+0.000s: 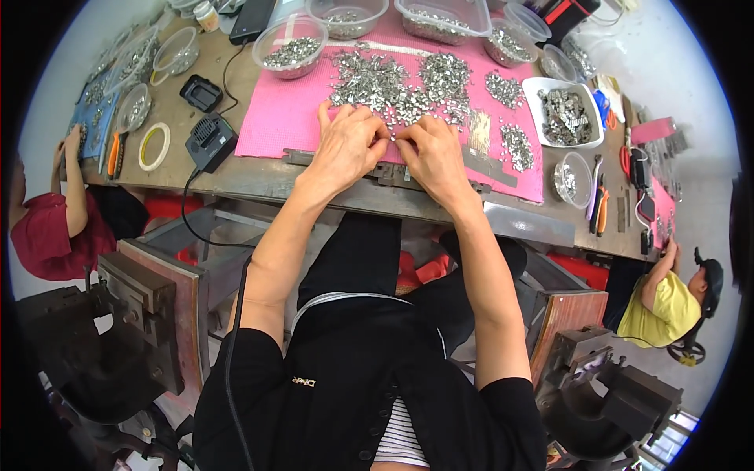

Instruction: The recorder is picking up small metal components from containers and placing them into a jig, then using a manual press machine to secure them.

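Both my hands meet at the near edge of a pink mat, fingertips almost touching. The fingers of my left hand are pinched at a tiny shiny metal piece. My right hand pinches from the other side; what its fingertips hold is too small to make out. Below the fingertips lies a dark metal bar fixture along the table edge. Just beyond my hands spread loose heaps of small silvery metal parts.
Clear plastic bowls of metal parts line the back. A white tray with metal pieces stands right, near pliers. A black charger and tape roll lie left. Co-workers in red and yellow sit at both sides.
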{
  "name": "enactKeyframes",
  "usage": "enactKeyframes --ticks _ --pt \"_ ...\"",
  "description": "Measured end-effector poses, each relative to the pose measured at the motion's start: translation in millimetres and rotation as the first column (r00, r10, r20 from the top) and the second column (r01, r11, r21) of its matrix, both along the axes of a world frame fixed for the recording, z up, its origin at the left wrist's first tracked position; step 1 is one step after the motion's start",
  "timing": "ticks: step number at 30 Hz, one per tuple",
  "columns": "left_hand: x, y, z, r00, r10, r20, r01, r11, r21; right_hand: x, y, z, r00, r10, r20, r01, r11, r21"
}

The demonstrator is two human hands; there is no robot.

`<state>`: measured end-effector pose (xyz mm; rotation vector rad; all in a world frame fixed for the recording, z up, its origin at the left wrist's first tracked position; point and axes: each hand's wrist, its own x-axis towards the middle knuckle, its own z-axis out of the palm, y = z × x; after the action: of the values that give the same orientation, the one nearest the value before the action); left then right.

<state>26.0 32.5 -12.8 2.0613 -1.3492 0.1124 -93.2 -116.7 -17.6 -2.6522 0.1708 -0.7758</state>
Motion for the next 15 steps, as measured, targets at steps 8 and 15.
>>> enactKeyframes --ticks 8,15 --pt "3 3 -6 1.0 -0.017 -0.004 0.017 0.999 -0.038 14 2 -1 0.999 0.035 -0.011 -0.035 0.997 -0.068" --pt "-22 -2 4 0.996 -0.073 -0.049 0.063 0.982 -0.176 -21 -21 11 0.999 0.037 -0.027 -0.029 0.97 0.243"
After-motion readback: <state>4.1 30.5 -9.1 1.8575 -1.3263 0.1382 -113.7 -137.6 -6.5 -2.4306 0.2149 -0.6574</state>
